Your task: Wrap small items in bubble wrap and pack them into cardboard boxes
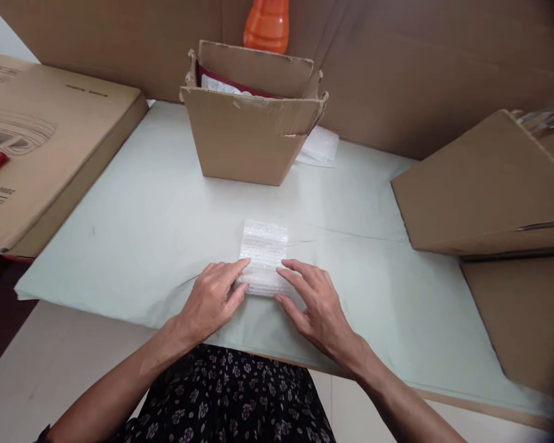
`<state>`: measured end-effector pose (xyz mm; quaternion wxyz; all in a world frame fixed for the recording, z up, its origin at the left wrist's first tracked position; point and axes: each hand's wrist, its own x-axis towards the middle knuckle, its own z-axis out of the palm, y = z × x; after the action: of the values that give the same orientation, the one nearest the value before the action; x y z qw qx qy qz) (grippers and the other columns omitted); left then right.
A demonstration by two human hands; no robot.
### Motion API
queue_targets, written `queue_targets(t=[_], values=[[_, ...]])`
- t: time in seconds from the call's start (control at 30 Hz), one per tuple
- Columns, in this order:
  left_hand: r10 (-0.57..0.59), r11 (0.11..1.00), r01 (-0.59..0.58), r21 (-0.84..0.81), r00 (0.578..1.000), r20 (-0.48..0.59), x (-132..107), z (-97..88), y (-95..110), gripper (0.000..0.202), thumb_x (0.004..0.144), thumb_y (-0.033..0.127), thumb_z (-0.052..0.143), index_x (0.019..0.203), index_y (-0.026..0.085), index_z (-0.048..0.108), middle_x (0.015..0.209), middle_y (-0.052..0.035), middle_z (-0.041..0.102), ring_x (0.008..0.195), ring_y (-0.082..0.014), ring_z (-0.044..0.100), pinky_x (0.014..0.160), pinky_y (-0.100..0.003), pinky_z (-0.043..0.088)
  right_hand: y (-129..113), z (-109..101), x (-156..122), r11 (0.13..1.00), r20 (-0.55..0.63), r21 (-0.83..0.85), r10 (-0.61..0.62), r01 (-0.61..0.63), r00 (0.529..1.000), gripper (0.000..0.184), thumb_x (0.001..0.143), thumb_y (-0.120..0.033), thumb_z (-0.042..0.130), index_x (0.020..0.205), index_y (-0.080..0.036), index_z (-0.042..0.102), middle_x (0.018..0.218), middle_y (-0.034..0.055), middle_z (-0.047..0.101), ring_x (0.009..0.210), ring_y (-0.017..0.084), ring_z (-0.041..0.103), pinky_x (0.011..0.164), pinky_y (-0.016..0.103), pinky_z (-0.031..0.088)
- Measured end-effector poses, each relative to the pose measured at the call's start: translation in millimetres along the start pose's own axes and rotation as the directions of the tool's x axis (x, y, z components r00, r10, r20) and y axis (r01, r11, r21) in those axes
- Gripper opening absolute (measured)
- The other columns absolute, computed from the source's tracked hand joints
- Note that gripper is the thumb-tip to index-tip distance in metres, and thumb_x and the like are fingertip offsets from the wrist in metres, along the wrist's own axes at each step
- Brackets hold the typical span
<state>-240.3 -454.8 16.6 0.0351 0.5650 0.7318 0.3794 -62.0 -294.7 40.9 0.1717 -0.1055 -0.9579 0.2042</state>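
A small piece of clear bubble wrap (264, 240) lies near the front of the cloth-covered table. Its far part is flat, while the near part is folded or rolled into a thicker band. At the band's left end, my left hand (215, 294) grips with fingers above and thumb on the near side. My right hand (314, 301) takes the other end in the same way, its fingers somewhat spread. Whether anything is wrapped inside the band I cannot tell.
An uncovered cardboard box (249, 138) with packets inside stands behind the wrap, white sheets (321, 146) beside it. An orange bottle (268, 27) rises behind. Larger cartons (480, 191) flank the right; a flat printed carton (64, 141) bearing a red-edged phone lies left.
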Motion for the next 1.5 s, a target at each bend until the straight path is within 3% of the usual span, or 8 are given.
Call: queue_targets(t=[0.13, 0.27, 0.5, 0.67, 0.9, 1.07, 1.33, 1.5], values=[[-0.072, 0.994, 0.076, 0.079, 0.996, -0.052, 17.6, 9.8, -8.8, 0.029, 0.096, 0.021, 0.057, 0.124, 0.015, 0.063, 0.089, -0.0057, 0.071, 0.078, -0.0201, 0.065, 0.078, -0.037, 0.052, -1.8, 6.3, 3.9, 0.977, 0.074, -0.165, -0.126, 0.136, 0.989, 0.028, 0.097, -0.023, 0.06, 0.124, -0.018, 0.065, 0.131, 0.0161, 0.068, 0.116, 0.031, 0.063, 0.092, 0.048, 0.051], [-0.354, 0.918, 0.325, -0.228, 0.93, -0.098, 8.2, 5.6, -3.2, 0.039, 0.093, 0.028, 0.063, 0.13, 0.018, 0.06, 0.106, -0.0082, 0.069, 0.087, -0.0188, 0.065, 0.08, -0.035, 0.054, 14.4, 19.8, 20.1, 0.995, 0.062, -0.07, -0.068, 0.072, 0.996, 0.027, 0.099, -0.016, 0.052, 0.12, -0.019, 0.068, 0.117, 0.0127, 0.075, 0.104, 0.027, 0.068, 0.087, 0.045, 0.053], [-0.698, 0.035, 0.491, -0.871, 0.635, 0.33, -14.8, 8.0, 35.5, 0.084, 0.08, 0.037, 0.08, 0.15, 0.02, 0.037, 0.14, -0.0141, 0.061, 0.129, -0.0267, 0.059, 0.106, -0.039, 0.05, 2.5, 16.7, 18.6, 0.804, 0.114, 0.497, 0.313, -0.326, 0.943, 0.026, 0.099, -0.032, 0.057, 0.119, -0.023, 0.071, 0.117, 0.0064, 0.077, 0.105, 0.022, 0.073, 0.088, 0.036, 0.058], [-0.688, -0.176, 0.445, -0.878, 0.583, 0.433, -2.5, 18.7, 43.9, 0.094, 0.073, 0.035, 0.085, 0.152, 0.018, 0.037, 0.129, -0.0119, 0.068, 0.12, -0.0265, 0.064, 0.104, -0.037, 0.05, -5.2, 2.0, 10.5, 0.811, 0.044, 0.481, 0.357, -0.333, 0.933, 0.024, 0.094, -0.037, 0.065, 0.114, -0.026, 0.073, 0.119, 0.0071, 0.074, 0.112, 0.025, 0.068, 0.099, 0.042, 0.054], [-0.627, -0.005, 0.49, -0.872, 0.678, 0.385, -3.3, 12.4, 36.8, 0.093, 0.083, 0.038, 0.08, 0.158, 0.022, 0.028, 0.117, -0.0101, 0.071, 0.104, -0.0229, 0.07, 0.085, -0.03, 0.056, 2.0, 7.2, 30.2, 0.493, 0.341, 0.726, 0.348, -0.48, 0.873, 0.046, 0.08, -0.055, 0.078, 0.11, -0.021, 0.069, 0.103, 0.0065, 0.074, 0.09, 0.021, 0.068, 0.081, 0.036, 0.056], [-0.549, 0.105, 0.419, -0.902, 0.781, 0.299, -1.0, 18.2, 34.7, 0.079, 0.082, 0.041, 0.079, 0.149, 0.021, 0.042, 0.13, -0.0132, 0.067, 0.119, -0.0262, 0.065, 0.097, -0.036, 0.055, -10.1, 25.3, 30.0, 0.342, 0.286, 0.821, 0.449, -0.458, 0.847, 0.036, 0.083, -0.05, 0.076, 0.098, -0.023, 0.058, 0.091, 0.0025, 0.071, 0.08, 0.017, 0.067, 0.072, 0.03, 0.055], [-0.444, 0.388, 0.633, -0.669, 0.765, 0.466, 1.5, 7.3, 32.9, 0.046, 0.083, 0.021, 0.062, 0.13, 0.018, 0.063, 0.113, -0.0059, 0.075, 0.095, -0.0206, 0.07, 0.084, -0.029, 0.055, 24.9, -4.6, 23.2, 0.651, 0.124, 0.685, 0.339, -0.328, 0.932, 0.065, 0.084, -0.044, 0.075, 0.14, -0.026, 0.049, 0.13, 0.0122, 0.066, 0.101, 0.021, 0.069, 0.085, 0.036, 0.057], [-0.349, 0.734, 0.523, -0.432, 0.837, 0.421, 5.4, 1.1, 24.6, 0.042, 0.081, 0.014, 0.061, 0.122, 0.023, 0.066, 0.101, -0.0023, 0.076, 0.085, -0.0188, 0.07, 0.075, -0.028, 0.056, 21.9, -12.3, 36.2, 0.752, 0.391, 0.53, 0.194, -0.392, 0.9, 0.022, 0.088, -0.041, 0.069, 0.092, -0.02, 0.068, 0.08, 0.0006, 0.069, 0.073, 0.016, 0.063, 0.067, 0.027, 0.05]])
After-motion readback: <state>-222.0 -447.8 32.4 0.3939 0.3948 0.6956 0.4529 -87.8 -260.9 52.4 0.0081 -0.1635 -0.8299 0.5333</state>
